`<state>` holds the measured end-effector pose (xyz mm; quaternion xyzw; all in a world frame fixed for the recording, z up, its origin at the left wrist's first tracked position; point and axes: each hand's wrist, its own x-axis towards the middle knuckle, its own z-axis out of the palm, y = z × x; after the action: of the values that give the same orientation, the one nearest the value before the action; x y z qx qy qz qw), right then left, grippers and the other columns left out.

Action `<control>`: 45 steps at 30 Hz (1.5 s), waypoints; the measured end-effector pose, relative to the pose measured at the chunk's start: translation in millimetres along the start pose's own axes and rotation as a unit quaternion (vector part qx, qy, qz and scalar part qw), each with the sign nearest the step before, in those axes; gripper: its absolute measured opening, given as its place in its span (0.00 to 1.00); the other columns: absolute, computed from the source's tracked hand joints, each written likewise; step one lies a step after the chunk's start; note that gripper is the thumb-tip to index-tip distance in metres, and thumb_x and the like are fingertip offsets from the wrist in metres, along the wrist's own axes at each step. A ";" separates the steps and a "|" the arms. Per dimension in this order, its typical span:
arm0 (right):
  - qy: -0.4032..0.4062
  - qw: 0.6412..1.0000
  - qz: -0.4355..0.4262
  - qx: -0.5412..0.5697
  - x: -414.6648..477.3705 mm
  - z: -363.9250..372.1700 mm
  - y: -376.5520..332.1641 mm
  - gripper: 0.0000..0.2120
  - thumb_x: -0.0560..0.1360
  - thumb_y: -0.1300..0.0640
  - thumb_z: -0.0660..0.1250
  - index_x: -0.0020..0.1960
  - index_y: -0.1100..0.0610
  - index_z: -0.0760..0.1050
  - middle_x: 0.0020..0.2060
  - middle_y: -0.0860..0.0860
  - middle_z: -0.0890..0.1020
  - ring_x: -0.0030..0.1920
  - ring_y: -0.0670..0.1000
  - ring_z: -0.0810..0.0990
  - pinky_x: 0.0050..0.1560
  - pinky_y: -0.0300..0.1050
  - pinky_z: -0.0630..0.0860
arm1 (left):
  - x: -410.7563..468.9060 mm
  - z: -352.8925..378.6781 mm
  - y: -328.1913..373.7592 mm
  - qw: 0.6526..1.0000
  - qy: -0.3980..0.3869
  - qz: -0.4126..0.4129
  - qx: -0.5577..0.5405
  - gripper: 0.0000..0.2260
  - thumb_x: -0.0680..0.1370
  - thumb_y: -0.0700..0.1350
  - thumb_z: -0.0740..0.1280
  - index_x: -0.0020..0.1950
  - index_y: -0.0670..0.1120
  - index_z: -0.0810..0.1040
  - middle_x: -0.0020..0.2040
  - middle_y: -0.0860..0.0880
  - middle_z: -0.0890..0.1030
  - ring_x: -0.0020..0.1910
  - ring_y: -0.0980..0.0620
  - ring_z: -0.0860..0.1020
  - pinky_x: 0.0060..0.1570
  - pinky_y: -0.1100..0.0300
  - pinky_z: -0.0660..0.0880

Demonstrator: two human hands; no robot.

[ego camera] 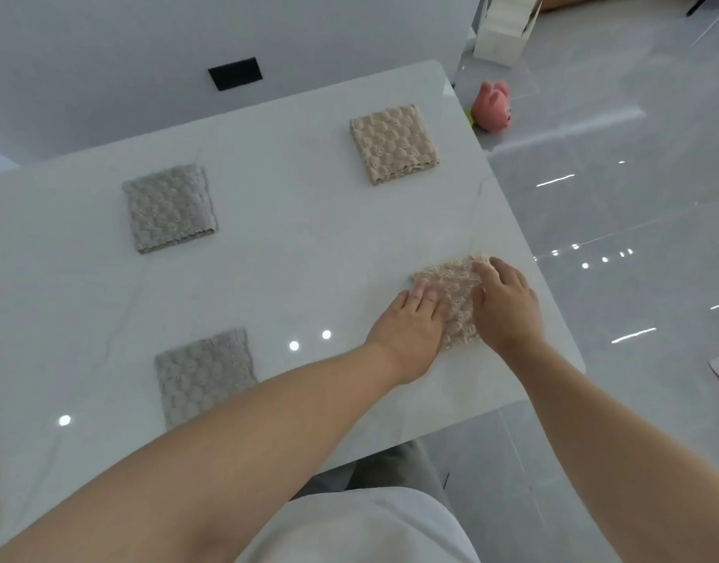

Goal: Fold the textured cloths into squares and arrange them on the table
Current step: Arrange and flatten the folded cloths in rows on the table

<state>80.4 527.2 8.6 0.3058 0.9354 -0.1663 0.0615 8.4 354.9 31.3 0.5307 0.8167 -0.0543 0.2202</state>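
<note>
- Head view: left hand (pixel 414 323) and right hand (pixel 508 306) both flat, fingers straight, pressing the beige cloth (pixel 457 296) near the surface's (pixel 309 245) right edge.
- Hands cover much of that cloth; its folds are unreadable.
- Grey cloth (pixel 205 371) near the front edge is partly hidden by the left forearm (pixel 228 440).

Bright, cool, even light from overhead; I read a faint blue-grey cast. The glossy white table (pixel 288 221) mirrors three small round lamp spots on its near half. The polished floor (pixel 618 205) on the right carries more glare, as dots and short white streaks. Shadows are weak: only a thin soft rim under the grey folded cloth (pixel 169 207). Picture soft overall; left hand (pixel 410 331) and right hand (pixel 508 306) look slightly smeared. Wide-angle bowing curves the table's edges and stretches the forearms at the bottom.
</note>
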 end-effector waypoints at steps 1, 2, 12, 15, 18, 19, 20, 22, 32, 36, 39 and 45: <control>-0.009 1.000 -0.018 -0.001 1.1 0.7 7.1 0.20 0.81 0.58 0.59 0.73 0.54 0.71 0.75 0.57 0.70 0.75 0.60 0.66 0.69 0.61 0.67 | 8.2 -1.9 4.3 1.000 -0.009 -0.016 -0.002 0.27 0.86 0.50 0.47 0.82 0.40 0.45 0.83 0.38 0.44 0.82 0.38 0.44 0.79 0.45 0.50; -0.020 0.999 -0.032 -0.002 1.9 1.8 13.0 0.20 0.82 0.57 0.60 0.73 0.54 0.71 0.75 0.56 0.70 0.76 0.60 0.66 0.70 0.61 0.68 | 15.4 -3.2 8.0 0.999 -0.019 -0.030 -0.002 0.28 0.86 0.51 0.46 0.82 0.40 0.44 0.83 0.38 0.43 0.82 0.38 0.43 0.79 0.45 0.49; -0.114 0.991 -0.056 -0.032 -8.6 11.0 34.5 0.24 0.84 0.50 0.56 0.80 0.48 0.61 0.81 0.53 0.57 0.79 0.58 0.59 0.72 0.58 0.65 | 29.0 18.5 17.6 0.996 -0.071 -0.054 0.028 0.30 0.85 0.50 0.48 0.82 0.40 0.40 0.83 0.40 0.41 0.82 0.41 0.41 0.80 0.47 0.48; -0.121 0.989 -0.054 -0.059 -7.4 9.7 29.6 0.26 0.84 0.52 0.56 0.80 0.48 0.58 0.82 0.54 0.54 0.80 0.57 0.54 0.75 0.57 0.59 | 24.9 17.9 13.6 0.997 -0.053 -0.052 0.015 0.30 0.85 0.50 0.49 0.82 0.41 0.40 0.83 0.42 0.39 0.82 0.43 0.40 0.80 0.46 0.47; -0.084 0.993 -0.058 -0.056 -11.8 4.7 11.9 0.27 0.81 0.58 0.59 0.79 0.51 0.60 0.81 0.57 0.55 0.81 0.58 0.51 0.77 0.56 0.54 | 7.1 13.8 1.1 0.997 -0.026 -0.069 -0.029 0.29 0.86 0.50 0.50 0.83 0.41 0.42 0.83 0.43 0.40 0.82 0.45 0.40 0.80 0.48 0.45; -0.074 0.993 -0.074 -0.051 -14.4 4.0 2.3 0.27 0.80 0.60 0.59 0.78 0.52 0.62 0.81 0.57 0.57 0.81 0.58 0.52 0.78 0.56 0.53 | -3.2 14.4 -5.4 0.995 -0.024 -0.081 -0.043 0.29 0.86 0.51 0.51 0.83 0.42 0.43 0.83 0.43 0.41 0.82 0.45 0.40 0.80 0.49 0.44; -0.069 0.992 -0.098 -0.045 -17.8 4.8 -9.5 0.27 0.79 0.61 0.59 0.77 0.53 0.64 0.80 0.57 0.58 0.81 0.58 0.52 0.78 0.57 0.53 | -15.7 16.4 -12.9 0.994 -0.024 -0.097 -0.052 0.29 0.86 0.51 0.51 0.83 0.42 0.44 0.83 0.43 0.41 0.82 0.45 0.40 0.80 0.50 0.43; -0.074 0.983 -0.164 -0.042 -26.4 10.7 -37.6 0.25 0.78 0.62 0.60 0.75 0.54 0.67 0.79 0.58 0.61 0.80 0.59 0.55 0.78 0.58 0.53 | -45.1 23.5 -31.0 0.987 -0.025 -0.140 -0.070 0.29 0.86 0.51 0.52 0.83 0.42 0.45 0.83 0.44 0.41 0.82 0.46 0.41 0.80 0.51 0.43; -0.217 0.880 -0.416 -0.076 -91.2 60.5 -189.1 0.25 0.81 0.59 0.58 0.78 0.54 0.63 0.78 0.52 0.63 0.78 0.55 0.59 0.74 0.50 0.59 | -220.8 86.6 -109.5 0.913 -0.022 -0.375 -0.156 0.27 0.86 0.51 0.52 0.83 0.43 0.50 0.84 0.46 0.49 0.82 0.47 0.48 0.80 0.52 0.48; -0.222 0.871 -0.430 -0.091 -112.0 81.8 -237.6 0.26 0.81 0.60 0.58 0.78 0.55 0.60 0.78 0.52 0.63 0.78 0.54 0.60 0.73 0.49 0.62 | -262.5 108.4 -132.1 0.913 0.008 -0.375 -0.160 0.25 0.86 0.50 0.52 0.82 0.44 0.55 0.83 0.45 0.53 0.82 0.47 0.51 0.79 0.52 0.52; -0.227 0.878 -0.399 -0.138 -116.3 101.0 -272.0 0.32 0.83 0.57 0.56 0.83 0.58 0.47 0.83 0.52 0.50 0.82 0.54 0.49 0.79 0.51 0.54 | -273.2 115.7 -160.8 0.927 0.011 -0.340 -0.156 0.27 0.86 0.51 0.52 0.83 0.44 0.51 0.84 0.46 0.49 0.82 0.47 0.48 0.79 0.52 0.51; -0.282 0.878 -0.301 -0.244 -120.0 122.3 -303.6 0.33 0.85 0.52 0.50 0.82 0.56 0.35 0.82 0.50 0.36 0.82 0.54 0.40 0.81 0.57 0.43 | -276.7 125.6 -220.3 0.973 -0.019 -0.213 -0.089 0.33 0.83 0.55 0.59 0.82 0.42 0.52 0.83 0.43 0.52 0.82 0.45 0.51 0.78 0.51 0.56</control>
<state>-1.2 188.4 3.0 -0.0747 0.9363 -0.0222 0.3425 -55.9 -13.8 2.1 0.3219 0.9080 -0.0375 0.2655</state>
